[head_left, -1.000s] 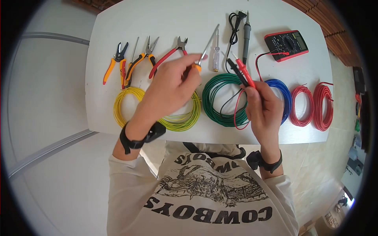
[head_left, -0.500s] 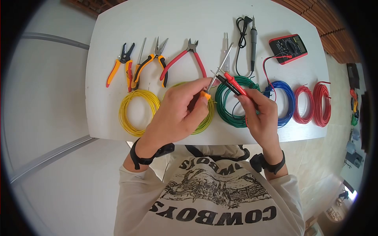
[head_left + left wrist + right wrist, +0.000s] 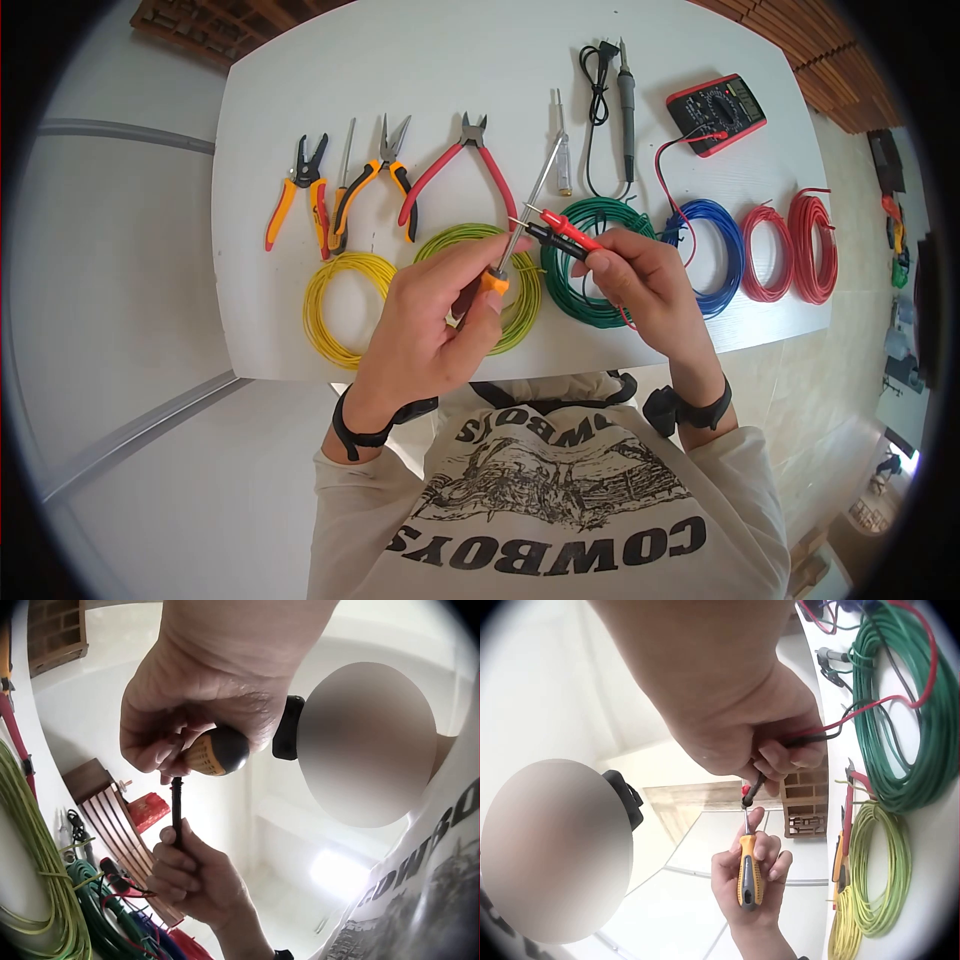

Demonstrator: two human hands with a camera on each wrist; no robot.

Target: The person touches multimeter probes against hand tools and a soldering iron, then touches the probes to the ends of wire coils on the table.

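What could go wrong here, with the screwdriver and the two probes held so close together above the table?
The left hand grips the screwdriver and the right hand holds both probes, with the tips near the shaft: a probe may slip and prick a finger. The red lead hangs across the green coil, so a pull might snag it or drag the meter.

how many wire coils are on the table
6, in one row along the near edge: yellow, yellow-green, green, blue, then two red at the far right.
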